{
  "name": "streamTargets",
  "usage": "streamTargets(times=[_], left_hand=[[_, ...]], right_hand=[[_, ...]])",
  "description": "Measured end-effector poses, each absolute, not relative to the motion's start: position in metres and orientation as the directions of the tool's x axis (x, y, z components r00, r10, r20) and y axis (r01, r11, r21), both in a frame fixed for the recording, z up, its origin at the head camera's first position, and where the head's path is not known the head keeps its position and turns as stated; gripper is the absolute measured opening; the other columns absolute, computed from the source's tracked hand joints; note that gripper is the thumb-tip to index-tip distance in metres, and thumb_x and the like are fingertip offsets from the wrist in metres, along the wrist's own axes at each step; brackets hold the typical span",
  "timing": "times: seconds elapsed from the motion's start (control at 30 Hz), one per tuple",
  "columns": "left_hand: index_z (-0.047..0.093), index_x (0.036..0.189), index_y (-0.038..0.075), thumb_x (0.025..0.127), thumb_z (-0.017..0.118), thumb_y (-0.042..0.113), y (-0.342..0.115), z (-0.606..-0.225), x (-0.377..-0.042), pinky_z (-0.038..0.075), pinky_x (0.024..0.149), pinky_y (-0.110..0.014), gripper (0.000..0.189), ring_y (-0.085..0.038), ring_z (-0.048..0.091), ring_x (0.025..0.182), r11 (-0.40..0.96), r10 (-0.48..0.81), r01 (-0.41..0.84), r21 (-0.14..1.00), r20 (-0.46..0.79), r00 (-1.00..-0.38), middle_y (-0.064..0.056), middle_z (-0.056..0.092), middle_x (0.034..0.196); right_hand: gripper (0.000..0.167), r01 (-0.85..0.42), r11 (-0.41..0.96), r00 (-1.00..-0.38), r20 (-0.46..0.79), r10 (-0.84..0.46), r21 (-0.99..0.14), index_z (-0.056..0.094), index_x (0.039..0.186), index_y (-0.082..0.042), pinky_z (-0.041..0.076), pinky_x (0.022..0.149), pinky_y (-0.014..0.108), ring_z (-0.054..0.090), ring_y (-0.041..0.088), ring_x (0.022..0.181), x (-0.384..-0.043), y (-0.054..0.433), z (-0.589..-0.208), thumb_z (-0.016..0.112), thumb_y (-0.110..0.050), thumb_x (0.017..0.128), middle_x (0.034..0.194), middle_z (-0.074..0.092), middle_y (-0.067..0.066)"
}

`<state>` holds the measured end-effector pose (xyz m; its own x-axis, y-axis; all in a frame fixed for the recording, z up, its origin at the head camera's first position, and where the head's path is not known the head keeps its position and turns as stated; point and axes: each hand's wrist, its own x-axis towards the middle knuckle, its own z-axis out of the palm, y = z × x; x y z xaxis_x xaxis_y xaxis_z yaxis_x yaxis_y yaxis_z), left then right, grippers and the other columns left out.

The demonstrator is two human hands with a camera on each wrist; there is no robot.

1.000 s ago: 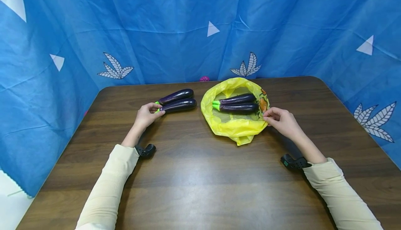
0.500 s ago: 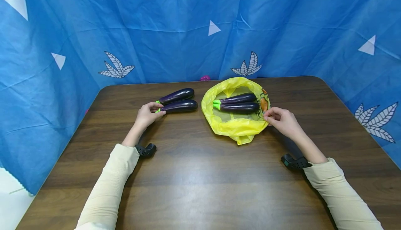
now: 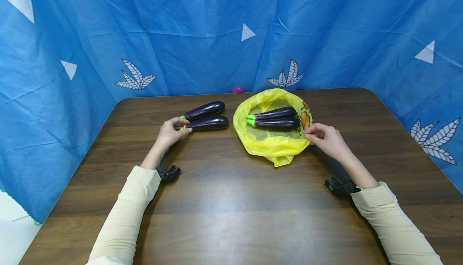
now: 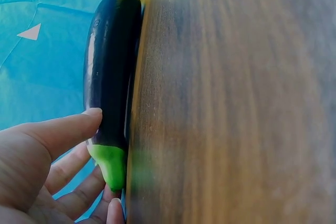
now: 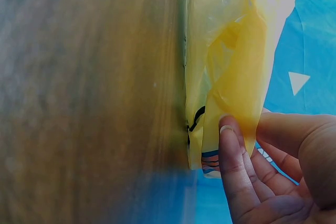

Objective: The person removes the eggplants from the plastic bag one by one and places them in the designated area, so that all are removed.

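Observation:
My left hand [image 3: 170, 132] has its thumb and fingers around the green stem end of the nearer eggplant [image 3: 211, 123], which lies on the table. A second eggplant [image 3: 205, 110] rests right behind it. In the left wrist view, the thumb lies along the dark skin of the held eggplant [image 4: 111, 72], just above the green cap. To the right, a yellow plastic bag [image 3: 269, 149] stands with its mouth spread wide. Two more eggplants [image 3: 276, 123] lie side by side inside, stems to the left. My right hand [image 3: 327, 139] pinches the bag's right rim between thumb and fingers.
Everything sits on a brown wooden table [image 3: 224, 208]. A blue patterned cloth [image 3: 202, 28] hangs behind it and along both sides. Each wrist carries a black camera mount, such as the left wrist mount [image 3: 169, 173].

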<state>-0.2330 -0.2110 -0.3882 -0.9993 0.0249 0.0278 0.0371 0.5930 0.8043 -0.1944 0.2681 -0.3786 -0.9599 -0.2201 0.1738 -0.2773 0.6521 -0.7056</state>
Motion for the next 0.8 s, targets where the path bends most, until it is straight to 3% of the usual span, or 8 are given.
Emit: streamTargets(times=[0.6,0.8], left_hand=[[0.057,0.118,-0.005,0.088,0.067,0.014,-0.209,-0.362,-0.224,0.045,0.088,-0.043,0.037,-0.032,0.055,0.104,0.569,0.039,0.072,0.819,0.061,-0.997,-0.022,0.058,0.115],[0.058,0.118,-0.004,0.088,0.067,0.014,-0.19,-0.343,-0.226,0.047,0.082,-0.036,0.036,-0.028,0.056,0.1,0.536,0.104,0.161,0.829,0.124,-0.987,-0.019,0.06,0.112]], right_hand=[[0.013,-0.27,0.653,-0.962,0.167,-0.217,-0.708,0.063,0.097,0.003,0.046,0.052,0.024,0.057,0.028,0.066,-0.194,0.268,-0.378,0.063,-0.009,0.091,0.08,0.063,0.011],[0.014,-0.273,0.65,-0.961,0.171,-0.218,-0.709,0.063,0.097,0.003,0.046,0.053,0.024,0.057,0.028,0.066,-0.193,0.268,-0.378,0.062,-0.01,0.091,0.08,0.063,0.011]])
